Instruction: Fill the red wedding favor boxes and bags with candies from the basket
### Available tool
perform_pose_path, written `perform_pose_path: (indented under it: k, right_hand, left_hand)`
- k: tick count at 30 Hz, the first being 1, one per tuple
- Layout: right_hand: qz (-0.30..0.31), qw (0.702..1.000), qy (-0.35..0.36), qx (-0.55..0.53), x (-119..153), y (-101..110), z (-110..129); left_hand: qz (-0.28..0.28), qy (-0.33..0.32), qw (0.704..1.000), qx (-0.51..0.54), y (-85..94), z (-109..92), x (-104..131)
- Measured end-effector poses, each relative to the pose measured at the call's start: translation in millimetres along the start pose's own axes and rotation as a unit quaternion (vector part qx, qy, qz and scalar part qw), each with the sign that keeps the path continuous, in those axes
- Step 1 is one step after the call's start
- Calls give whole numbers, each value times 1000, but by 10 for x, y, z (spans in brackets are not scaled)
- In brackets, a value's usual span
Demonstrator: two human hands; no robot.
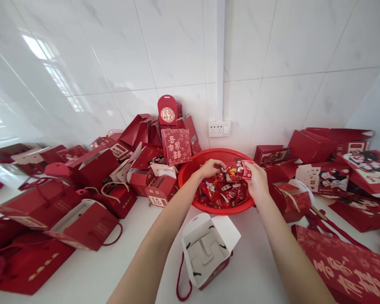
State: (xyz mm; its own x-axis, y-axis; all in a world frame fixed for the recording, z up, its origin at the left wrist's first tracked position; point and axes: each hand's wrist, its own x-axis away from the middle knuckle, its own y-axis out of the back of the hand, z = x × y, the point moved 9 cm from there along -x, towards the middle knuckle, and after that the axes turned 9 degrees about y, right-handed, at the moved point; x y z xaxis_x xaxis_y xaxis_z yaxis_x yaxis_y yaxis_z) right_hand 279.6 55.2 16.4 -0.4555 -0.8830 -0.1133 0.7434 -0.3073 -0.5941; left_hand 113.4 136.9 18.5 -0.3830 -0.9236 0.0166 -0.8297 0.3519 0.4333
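Note:
A red plastic basket with a perforated wall holds many small wrapped candies, mostly red. My right hand is closed on a few red-wrapped candies over the basket's right side. Over its left side is my left hand, fingers curled down at the candies; whatever they pinch is too small to make out. Nearer to me, between my forearms, stands an open gift box, white inside and red outside. Its flaps are spread, nothing lies in it, and a red cord handle hangs at its left.
Red gift boxes with cord handles crowd the left of the white table. A stack of boxes leans at the tiled wall behind the basket. More boxes lie on the right. A socket sits on the wall.

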Motion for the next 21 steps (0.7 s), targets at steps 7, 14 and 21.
perform_pose_path:
  k: [7, 14, 21]
  right_hand:
    - [26, 999, -28, -15, -11, -35, -41]
    - [86, 991, -81, -65, 97, -227, -4]
    - [150, 976, -122, -103, 481, -510, 189]
  left_hand:
    - [-41, -34, 995, 80, 95, -260, 119]
    - [-71, -78, 982, 160, 161, -440, 723]
    - [-99, -99, 960, 243, 248, -401, 1383]
